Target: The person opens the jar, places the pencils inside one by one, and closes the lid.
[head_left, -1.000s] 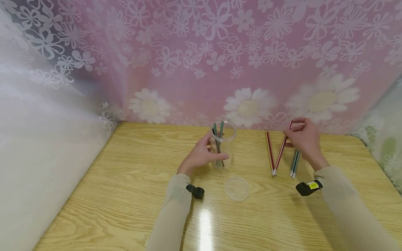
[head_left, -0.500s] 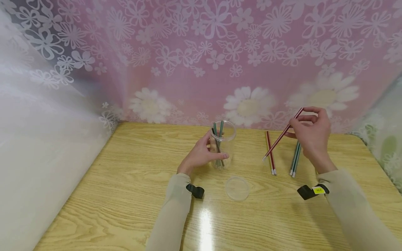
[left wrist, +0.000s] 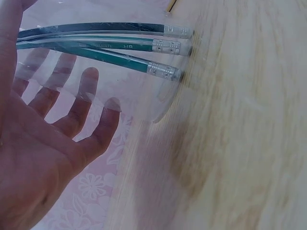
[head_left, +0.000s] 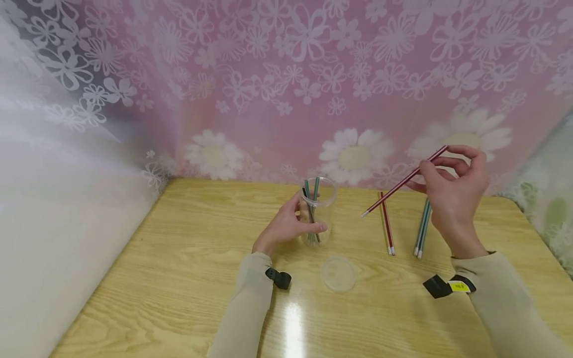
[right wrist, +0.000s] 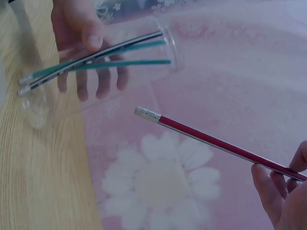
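Observation:
In the head view, my left hand holds a clear plastic jar upright on the table, thumb in front and fingers behind. Inside lean two green pencils and a black pencil, eraser ends down, as the left wrist view also shows. To the right, my right hand pinches a red pencil near its upper end, above the table. Its white eraser points down and left, towards the jar but apart from it.
A round clear lid lies in front of the jar. Right of the jar lie a red pencil with a yellowish one against it, and green pencils partly behind the right hand. A floral curtain hangs behind the wooden table.
My right hand has lifted the red pencil off the table and moved up and right, tilting it so the eraser end swings left. The left hand and jar stay in place.

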Tool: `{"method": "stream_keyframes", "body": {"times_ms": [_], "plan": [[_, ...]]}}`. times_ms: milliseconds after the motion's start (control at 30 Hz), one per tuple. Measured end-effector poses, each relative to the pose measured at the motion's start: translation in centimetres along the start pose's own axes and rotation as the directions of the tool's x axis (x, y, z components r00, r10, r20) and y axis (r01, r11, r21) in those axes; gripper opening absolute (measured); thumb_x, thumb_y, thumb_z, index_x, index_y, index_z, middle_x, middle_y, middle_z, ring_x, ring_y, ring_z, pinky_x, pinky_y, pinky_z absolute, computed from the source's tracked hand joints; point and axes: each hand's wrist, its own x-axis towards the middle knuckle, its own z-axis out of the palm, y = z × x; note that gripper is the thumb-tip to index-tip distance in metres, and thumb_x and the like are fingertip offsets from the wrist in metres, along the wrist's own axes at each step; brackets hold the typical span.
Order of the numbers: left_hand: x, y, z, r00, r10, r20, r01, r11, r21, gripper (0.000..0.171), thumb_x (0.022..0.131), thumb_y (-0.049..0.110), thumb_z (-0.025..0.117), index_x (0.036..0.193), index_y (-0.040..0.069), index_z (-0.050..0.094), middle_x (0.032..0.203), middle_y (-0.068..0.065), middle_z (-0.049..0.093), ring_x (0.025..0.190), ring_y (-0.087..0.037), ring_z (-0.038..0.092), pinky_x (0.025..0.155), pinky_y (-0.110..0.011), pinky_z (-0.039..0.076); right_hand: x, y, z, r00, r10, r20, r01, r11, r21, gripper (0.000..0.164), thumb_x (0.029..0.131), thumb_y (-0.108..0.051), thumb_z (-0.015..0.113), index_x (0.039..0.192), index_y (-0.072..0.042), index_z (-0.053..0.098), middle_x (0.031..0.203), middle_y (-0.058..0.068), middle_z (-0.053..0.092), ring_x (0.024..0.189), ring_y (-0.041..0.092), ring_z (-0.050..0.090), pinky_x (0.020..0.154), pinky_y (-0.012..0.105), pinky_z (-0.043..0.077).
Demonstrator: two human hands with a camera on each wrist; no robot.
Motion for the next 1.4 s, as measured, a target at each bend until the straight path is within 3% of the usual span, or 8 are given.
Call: {"method": "stream_keyframes", "body": {"times_ms": [200, 333, 500, 600, 900, 1133, 1300, 1400], "plan": [[-0.1, 0.0, 0.2, 1.000, 0.010, 0.009, -0.010, 1.000, 0.009, 0.075, 0.081, 0.041, 0.088, 0.144, 0.048, 0.047, 0.116, 0.002, 0.050, 0.121, -0.018, 0.052, 0.098, -0.044, 0.047, -0.7, -1.1, 1.1, 0.996, -0.064, -0.060, 0.072, 0.987, 0.141, 0.045, 0.082, 0.016, 0.070, 0.118, -0.005, 0.055, 0.088, 0.015, 0.058, 0.059, 0.024, 0.070, 0.052, 0.037, 0.059], [0.1, -0.1, 0.1, 1.000, 0.019, 0.008, -0.019, 0.999, 0.026, 0.076, 0.082, 0.041, 0.087, 0.146, 0.044, 0.047, 0.117, 0.001, 0.051, 0.117, -0.020, 0.051, 0.097, -0.045, 0.047, -1.1, -1.8, 2.1, 0.989, -0.121, -0.080, 0.135, 0.970, 0.204, 0.043, 0.081, 0.017, 0.070, 0.117, -0.003, 0.056, 0.087, 0.017, 0.057, 0.060, 0.027, 0.068, 0.054, 0.040, 0.059], [0.2, -0.2, 0.0, 1.000, -0.007, 0.002, 0.007, 1.000, 0.016, 0.078, 0.080, 0.043, 0.088, 0.145, 0.048, 0.047, 0.137, 0.006, 0.053, 0.132, -0.018, 0.051, 0.108, -0.051, 0.047, -1.6, -2.5, 3.6, 0.979, -0.186, -0.079, 0.200, 0.948, 0.249, 0.040, 0.081, 0.018, 0.066, 0.115, -0.001, 0.055, 0.086, 0.018, 0.054, 0.057, 0.027, 0.061, 0.056, 0.043, 0.060], [0.3, -0.2, 0.0, 1.000, -0.013, 0.001, 0.013, 1.000, 0.014, 0.078, 0.079, 0.043, 0.089, 0.144, 0.051, 0.046, 0.148, 0.009, 0.050, 0.137, -0.018, 0.051, 0.110, -0.053, 0.046, -1.8, -2.7, 4.5, 0.974, -0.215, -0.068, 0.225, 0.941, 0.252, 0.041, 0.082, 0.018, 0.067, 0.115, -0.001, 0.054, 0.087, 0.018, 0.053, 0.059, 0.027, 0.061, 0.057, 0.042, 0.060], [0.3, -0.2, -0.1, 1.000, -0.010, -0.001, 0.010, 1.000, 0.020, 0.076, 0.079, 0.043, 0.088, 0.143, 0.050, 0.048, 0.130, -0.001, 0.055, 0.133, -0.016, 0.051, 0.108, -0.051, 0.046, -2.4, -1.9, 6.2, 0.973, -0.229, 0.003, 0.221, 0.941, 0.255, 0.041, 0.083, 0.016, 0.070, 0.116, -0.001, 0.052, 0.087, 0.017, 0.056, 0.064, 0.026, 0.065, 0.058, 0.040, 0.061], [0.2, -0.1, 0.0, 1.000, -0.024, -0.008, 0.024, 1.000, 0.015, 0.081, 0.078, 0.045, 0.088, 0.145, 0.053, 0.043, 0.148, 0.009, 0.049, 0.141, -0.019, 0.048, 0.112, -0.053, 0.044, -2.8, -0.9, 7.0, 0.963, -0.259, 0.076, 0.238, 0.947, 0.214, 0.041, 0.084, 0.013, 0.072, 0.115, -0.005, 0.053, 0.087, 0.014, 0.058, 0.068, 0.026, 0.068, 0.061, 0.038, 0.062], [0.1, 0.0, 0.0, 0.998, -0.069, -0.015, 0.069, 0.997, 0.021, 0.094, 0.077, 0.048, 0.088, 0.151, 0.057, 0.031, 0.158, 0.004, 0.042, 0.143, -0.025, 0.047, 0.113, -0.055, 0.043, -3.3, -0.6, 7.6, 0.957, -0.255, 0.139, 0.231, 0.958, 0.168, 0.041, 0.084, 0.014, 0.071, 0.116, -0.005, 0.054, 0.093, 0.012, 0.060, 0.074, 0.025, 0.068, 0.064, 0.035, 0.063], [0.0, -0.1, 0.0, 0.996, -0.088, -0.017, 0.089, 0.996, 0.017, 0.103, 0.077, 0.049, 0.088, 0.155, 0.055, 0.022, 0.162, 0.002, 0.038, 0.143, -0.029, 0.047, 0.113, -0.056, 0.043, -3.6, -0.3, 7.9, 0.942, -0.285, 0.178, 0.267, 0.956, 0.120, 0.040, 0.084, 0.013, 0.072, 0.114, -0.006, 0.055, 0.095, 0.012, 0.061, 0.076, 0.025, 0.067, 0.065, 0.033, 0.063]]}}
